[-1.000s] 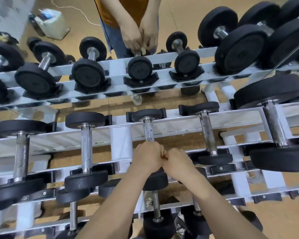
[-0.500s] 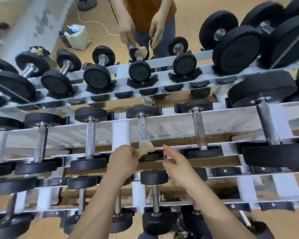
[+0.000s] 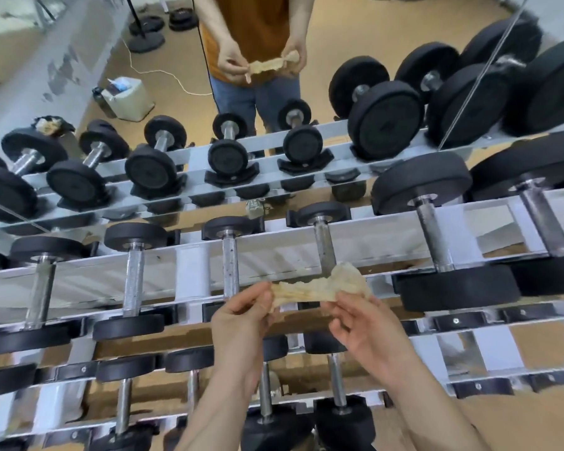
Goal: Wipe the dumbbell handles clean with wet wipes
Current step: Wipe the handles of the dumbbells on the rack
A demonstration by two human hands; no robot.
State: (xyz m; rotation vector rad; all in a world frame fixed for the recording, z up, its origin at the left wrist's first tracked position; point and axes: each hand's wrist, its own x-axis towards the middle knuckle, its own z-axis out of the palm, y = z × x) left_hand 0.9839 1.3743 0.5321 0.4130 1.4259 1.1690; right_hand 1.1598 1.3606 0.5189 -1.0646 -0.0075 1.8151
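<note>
A crumpled, yellowed wet wipe (image 3: 319, 286) is stretched between both hands above the rack. My left hand (image 3: 241, 317) pinches its left end and my right hand (image 3: 362, 327) pinches its right end. Behind the wipe lie black dumbbells with metal handles on the white rack (image 3: 189, 271). The small dumbbell's handle (image 3: 231, 265) runs just left of the wipe, and another handle (image 3: 324, 252) is partly hidden by it. Neither hand touches a dumbbell.
A wall mirror (image 3: 79, 60) behind the rack reflects me and the dumbbells. Bigger dumbbells (image 3: 437, 236) lie to the right, mid-size ones (image 3: 134, 271) to the left. A lower shelf holds more dumbbells (image 3: 264, 405). A white box (image 3: 131, 99) shows in the reflected floor.
Both hands left the small dumbbell's handle. The left hand lifted the wipe off, the right hand took its other end, and they pulled it out between them. The view tilted up.
</note>
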